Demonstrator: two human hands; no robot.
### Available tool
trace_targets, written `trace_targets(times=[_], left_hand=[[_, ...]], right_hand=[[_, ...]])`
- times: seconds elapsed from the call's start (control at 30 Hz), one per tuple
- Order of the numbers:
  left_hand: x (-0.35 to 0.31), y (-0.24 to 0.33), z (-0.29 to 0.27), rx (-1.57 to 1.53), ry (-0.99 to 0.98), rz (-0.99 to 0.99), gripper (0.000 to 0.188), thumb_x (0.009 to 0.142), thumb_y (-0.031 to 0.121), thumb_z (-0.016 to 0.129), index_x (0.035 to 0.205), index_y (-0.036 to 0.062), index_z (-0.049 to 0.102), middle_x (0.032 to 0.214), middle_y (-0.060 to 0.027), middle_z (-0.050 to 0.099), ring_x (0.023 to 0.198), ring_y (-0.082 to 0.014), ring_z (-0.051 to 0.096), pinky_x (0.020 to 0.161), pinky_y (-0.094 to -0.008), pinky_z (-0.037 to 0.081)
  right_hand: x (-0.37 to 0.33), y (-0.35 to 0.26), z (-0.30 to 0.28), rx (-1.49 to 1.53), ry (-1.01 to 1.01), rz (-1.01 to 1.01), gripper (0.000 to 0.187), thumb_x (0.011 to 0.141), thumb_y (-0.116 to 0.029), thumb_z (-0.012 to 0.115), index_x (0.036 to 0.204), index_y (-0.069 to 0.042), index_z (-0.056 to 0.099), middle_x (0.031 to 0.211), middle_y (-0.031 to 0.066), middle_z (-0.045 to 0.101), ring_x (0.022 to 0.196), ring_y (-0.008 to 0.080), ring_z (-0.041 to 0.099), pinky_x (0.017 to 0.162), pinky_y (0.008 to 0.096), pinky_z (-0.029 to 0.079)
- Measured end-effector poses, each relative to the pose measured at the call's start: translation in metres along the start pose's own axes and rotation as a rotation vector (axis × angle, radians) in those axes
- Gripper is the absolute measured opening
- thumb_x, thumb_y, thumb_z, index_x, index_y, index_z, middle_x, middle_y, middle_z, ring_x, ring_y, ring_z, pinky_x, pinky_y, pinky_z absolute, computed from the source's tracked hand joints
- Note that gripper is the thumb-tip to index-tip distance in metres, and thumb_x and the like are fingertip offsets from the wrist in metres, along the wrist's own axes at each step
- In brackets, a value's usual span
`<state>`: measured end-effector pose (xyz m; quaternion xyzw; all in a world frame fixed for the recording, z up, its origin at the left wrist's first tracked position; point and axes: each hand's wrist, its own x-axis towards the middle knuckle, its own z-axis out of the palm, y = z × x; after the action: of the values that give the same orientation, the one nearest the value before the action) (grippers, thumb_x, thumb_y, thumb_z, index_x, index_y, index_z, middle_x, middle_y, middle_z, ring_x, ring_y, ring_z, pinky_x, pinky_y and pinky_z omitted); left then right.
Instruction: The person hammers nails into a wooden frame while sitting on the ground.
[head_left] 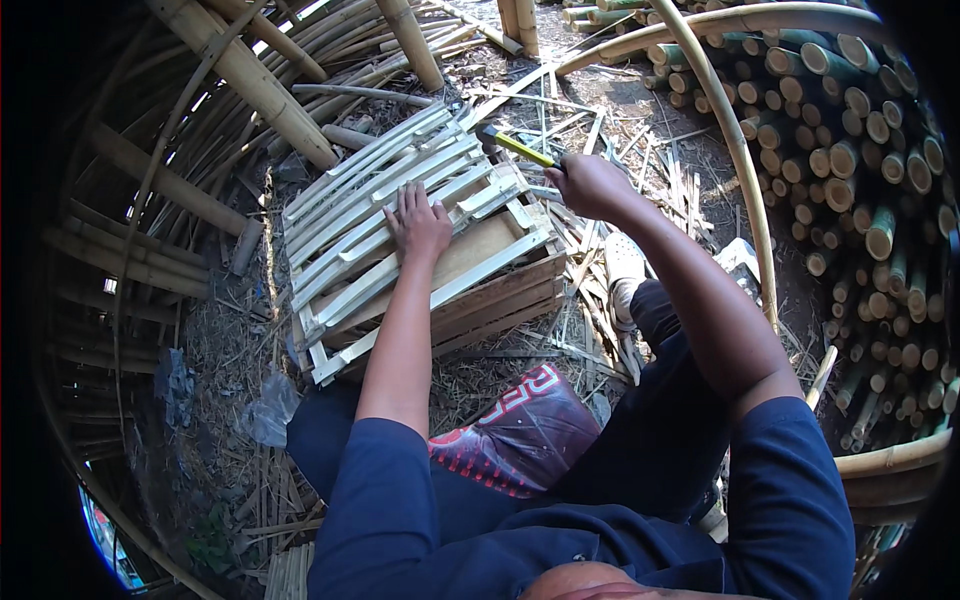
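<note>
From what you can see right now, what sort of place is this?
Probably a bamboo workshop: cut poles are stacked at the right, loose strips lie scattered, and the right hand holds a hammer-like tool.

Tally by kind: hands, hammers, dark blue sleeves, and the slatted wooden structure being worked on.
Hands (left hand, right hand): 2
Yellow-handled hammer: 1
Dark blue sleeves (left sleeve, right sleeve): 2
Slatted wooden structure: 1
Total: 6
</note>
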<state>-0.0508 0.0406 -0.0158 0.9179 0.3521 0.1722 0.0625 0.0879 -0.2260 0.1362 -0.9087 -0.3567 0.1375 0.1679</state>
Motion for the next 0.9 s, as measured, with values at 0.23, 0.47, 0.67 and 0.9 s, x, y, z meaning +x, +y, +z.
trace_targets(times=[0.23,0.47,0.67,0.9], left_hand=[[-0.001,0.006,0.008,0.053,-0.009,0.019,0.063,0.104,0.038,0.041,0.158,0.0062,0.039,0.167,-0.0114,0.035,0.158,-0.0249,0.025,0.129,-0.0535,0.010],[-0.005,0.006,0.004,0.077,0.040,0.024,0.061,0.105,0.039,0.041,0.156,0.0063,0.043,0.166,-0.0119,0.038,0.157,-0.0248,0.027,0.129,-0.0530,0.014],[-0.006,0.006,0.004,0.037,0.099,0.044,0.060,0.103,0.038,0.045,0.153,0.0046,0.046,0.162,-0.0146,0.042,0.154,-0.0278,0.032,0.128,-0.0549,0.016],[-0.007,0.004,0.004,-0.011,0.091,0.046,0.065,0.101,0.039,0.047,0.154,0.0021,0.044,0.163,-0.0155,0.040,0.155,-0.0289,0.030,0.129,-0.0558,0.011]], right_hand=[[0.012,0.026,0.013,-0.141,0.046,0.003,0.049,0.105,-0.044,0.056,0.098,0.001,0.073,0.092,0.0224,0.073,0.089,0.0403,0.072,0.083,0.0516,0.055],[0.001,0.005,0.007,-0.127,0.025,0.013,0.048,0.106,-0.042,0.055,0.097,0.003,0.072,0.090,0.0243,0.072,0.087,0.0404,0.071,0.082,0.0515,0.054],[-0.007,0.006,0.013,0.017,0.203,-0.093,0.035,0.106,-0.036,0.057,0.115,-0.005,0.072,0.096,0.0228,0.074,0.093,0.0384,0.073,0.084,0.0482,0.054],[-0.014,0.000,0.014,0.092,0.150,-0.083,0.035,0.104,-0.035,0.062,0.133,-0.017,0.071,0.094,0.0224,0.074,0.087,0.0342,0.073,0.081,0.0440,0.054]])
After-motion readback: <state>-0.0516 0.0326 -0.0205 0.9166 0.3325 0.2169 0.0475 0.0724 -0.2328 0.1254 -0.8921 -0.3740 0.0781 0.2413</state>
